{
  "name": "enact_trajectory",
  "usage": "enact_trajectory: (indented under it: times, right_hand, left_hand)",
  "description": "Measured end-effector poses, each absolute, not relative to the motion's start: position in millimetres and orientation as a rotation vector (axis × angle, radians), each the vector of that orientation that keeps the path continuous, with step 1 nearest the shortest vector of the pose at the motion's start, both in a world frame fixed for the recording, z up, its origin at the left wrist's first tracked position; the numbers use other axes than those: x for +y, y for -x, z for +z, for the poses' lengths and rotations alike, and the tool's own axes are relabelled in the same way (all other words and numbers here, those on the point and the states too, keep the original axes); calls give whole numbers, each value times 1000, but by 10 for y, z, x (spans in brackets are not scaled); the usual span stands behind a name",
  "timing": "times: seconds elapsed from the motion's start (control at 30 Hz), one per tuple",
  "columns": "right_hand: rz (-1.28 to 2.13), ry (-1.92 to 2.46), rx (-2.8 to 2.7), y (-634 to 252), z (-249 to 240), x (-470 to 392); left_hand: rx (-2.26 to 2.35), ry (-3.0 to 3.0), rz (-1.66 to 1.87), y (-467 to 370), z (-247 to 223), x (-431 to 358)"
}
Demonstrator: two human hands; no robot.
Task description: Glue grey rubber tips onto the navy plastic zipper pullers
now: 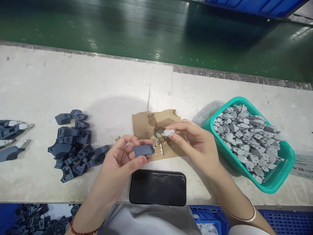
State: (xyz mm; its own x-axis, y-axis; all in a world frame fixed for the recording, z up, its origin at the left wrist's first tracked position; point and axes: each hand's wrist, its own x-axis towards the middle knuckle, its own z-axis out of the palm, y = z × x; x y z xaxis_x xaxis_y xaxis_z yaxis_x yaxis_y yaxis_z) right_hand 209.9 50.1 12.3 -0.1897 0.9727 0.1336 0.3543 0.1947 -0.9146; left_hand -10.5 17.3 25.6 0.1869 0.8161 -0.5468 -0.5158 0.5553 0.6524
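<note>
Between the thumb and fingers of my left hand (122,156) is a dark blue-grey plastic part (143,150), its smooth face turned up. My right hand (198,143) pinches a small light grey plastic piece (168,132). That piece is over a small round cap of clear liquid (159,133), which sits on a torn piece of brown cardboard (140,122). Wet, shiny drips are spread on the cardboard around the cap. The two held parts are apart from each other. Whether the grey piece touches the liquid, I cannot tell.
A green basket (290,160) full of light grey pieces stands at right. Dark blue-grey parts (65,148) lie piled at left, with joined parts (12,153) farther left. A black phone (157,188) lies near the front edge. A green surface (102,32) runs behind the table.
</note>
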Motion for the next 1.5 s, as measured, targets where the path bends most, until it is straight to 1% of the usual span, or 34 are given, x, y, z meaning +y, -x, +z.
enact_trajectory:
  times: [0.1,0.2,0.33,0.53,0.63,0.97,1.33,1.43,1.5]
  right_hand:
    - [1152,1224,-1477,-2059,138,447]
    - [1231,1169,-1391,-2012,158,403]
    - [1265,1078,-1430,-1964,190,384]
    - [1304,1097,-1347,-1916,198,364]
    - [1291,1098,-1373,-1883,211,343]
    - [1261,1091,-1434,-1826,168,320]
    - [1237,1132,-1510,-1799,125,282]
    - [1266,1081,-1492,-1808,99,288]
    - [1258,1032,-1509,-1830,98,298]
  left_hand:
    - [965,-452,1008,79,191,153]
    - [947,-605,1094,56,96,131]
    - [976,-807,1152,41,27,107]
    - [1074,-1148,1395,-5,15,58]
    - [1105,-1313,1444,-16,-14,16]
    - [1197,-1435,1435,-7,-49,-18]
    - [1191,-1611,1397,66,-107,-47]
    - [1207,-1633,1310,94,-47,-39]
    - [1265,-1632,1163,127,30,-20]
